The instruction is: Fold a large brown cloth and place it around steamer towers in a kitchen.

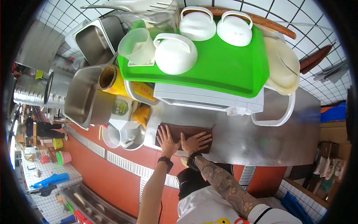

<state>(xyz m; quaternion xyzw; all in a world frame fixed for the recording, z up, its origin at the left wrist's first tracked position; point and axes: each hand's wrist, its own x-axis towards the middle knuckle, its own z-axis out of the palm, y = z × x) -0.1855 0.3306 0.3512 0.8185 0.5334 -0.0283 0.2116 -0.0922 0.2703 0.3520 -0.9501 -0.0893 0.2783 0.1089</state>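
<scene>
A folded dark brown cloth (179,131) lies on the stainless steel counter (268,137), close to its front edge. My left hand (167,142) presses flat on the cloth's left part with fingers spread. Flat on its right part rests my right hand (195,142), fingers apart and pointing right. The two thumbs nearly meet between them. Neither hand grips anything. Just behind the cloth stands a white appliance (207,98) with a green tray (223,67) on top.
White lidded pots (176,56) and a translucent tub (136,46) sit on the tray. To the left are a steel pan (81,98), a yellow canister (120,84), a mustard cloth (141,115) and a clear plastic container (112,137). A person (42,128) stands far left.
</scene>
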